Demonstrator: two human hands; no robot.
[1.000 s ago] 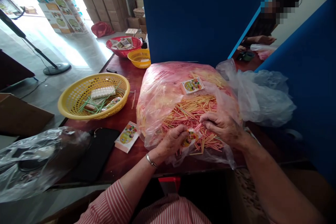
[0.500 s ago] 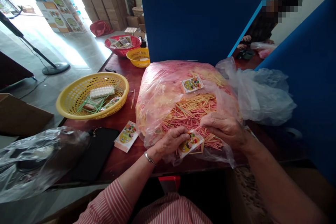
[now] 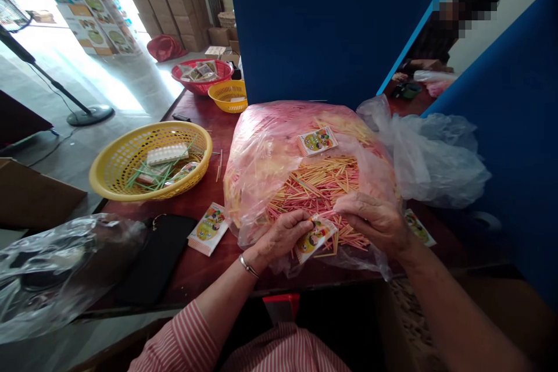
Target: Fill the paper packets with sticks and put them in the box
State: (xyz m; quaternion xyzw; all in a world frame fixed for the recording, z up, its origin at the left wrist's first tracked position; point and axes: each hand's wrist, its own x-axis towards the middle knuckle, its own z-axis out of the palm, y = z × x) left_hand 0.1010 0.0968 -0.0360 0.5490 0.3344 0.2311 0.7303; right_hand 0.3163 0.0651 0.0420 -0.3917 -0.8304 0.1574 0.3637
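Note:
My left hand (image 3: 285, 235) grips a small printed packet (image 3: 316, 239) with a cartoon picture at the front of a big clear bag. My right hand (image 3: 370, 221) is closed in a pinch just right of the packet's top, on what seems to be thin pink sticks. Beneath and behind both hands, many pink and yellow sticks (image 3: 318, 183) show through the opening of the plastic bag (image 3: 261, 151). Another packet (image 3: 317, 140) lies on top of the bag. One more packet (image 3: 209, 229) rests left of it, and another (image 3: 419, 228) to the right of my right wrist.
A yellow basket (image 3: 102, 177) with green sticks and packets stands left. Nearer are a black phone-like case (image 3: 161, 256) and a clear plastic bag (image 3: 74, 267). Behind are a red basket (image 3: 203, 87) and a small yellow basket (image 3: 218, 93). A person (image 3: 440, 29) is beyond the blue partition (image 3: 305, 29).
My right hand has shifted very slightly, showing more of the packet at its right. Beyond the partition, the other person's hands have moved. The camera view has shifted slightly.

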